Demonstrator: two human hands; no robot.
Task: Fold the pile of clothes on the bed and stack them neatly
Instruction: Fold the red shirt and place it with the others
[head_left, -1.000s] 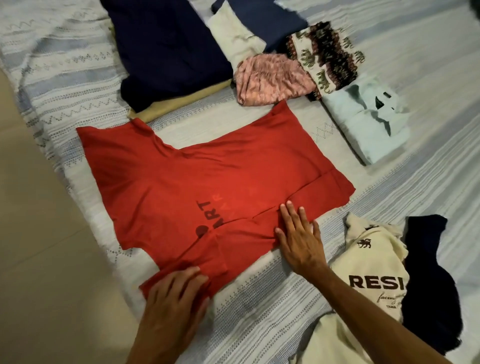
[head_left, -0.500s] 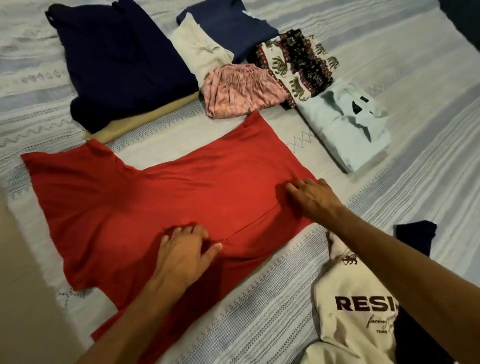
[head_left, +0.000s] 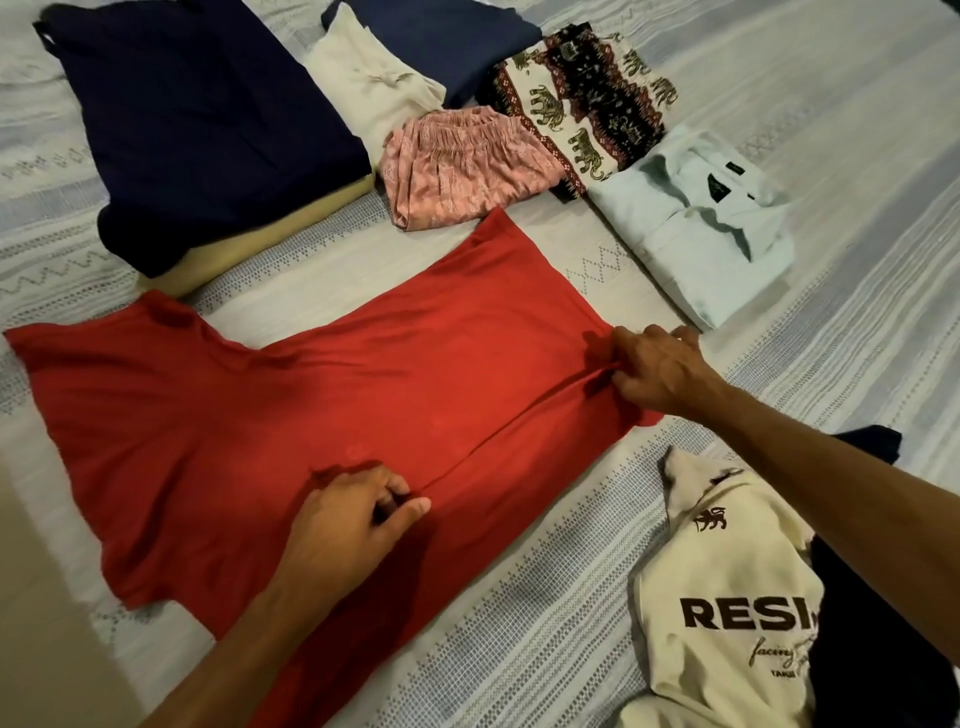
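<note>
Pinching a raised fold in the red T-shirt (head_left: 322, 395), the fingers (head_left: 389, 493) of the left hand (head_left: 348, 525) are curling together with the thumb, clamped on a ridge of red cloth near the garment's near edge. The right hand (head_left: 654, 369) is gripping the same crease further along, close to the shirt's right edge, its fingers bunching cloth under the knuckles. A straight fold line is running between the two hands.

Red T-shirt: lying spread flat across the middle of the bed (head_left: 831, 130), one sleeve reaching toward the left edge.

Cream printed shirt (head_left: 727, 597): lying crumpled at lower right, partly under the right forearm, lettering "RESI" showing; a dark garment (head_left: 872, 675) is lying just beside it, touching.

Folded items beyond the red shirt, left to right:
- navy garment (head_left: 197, 124) sitting on a beige piece (head_left: 270, 228);
- white folded piece (head_left: 374, 88) touching a dark blue folded piece (head_left: 441, 36);
- pink patterned piece (head_left: 462, 176), just above the red shirt's upper edge;
- elephant-print cloth (head_left: 582, 104);
- pale blue collared shirt (head_left: 701, 223), near the right hand.

Bed cover: pale, striped and patterned.
</note>
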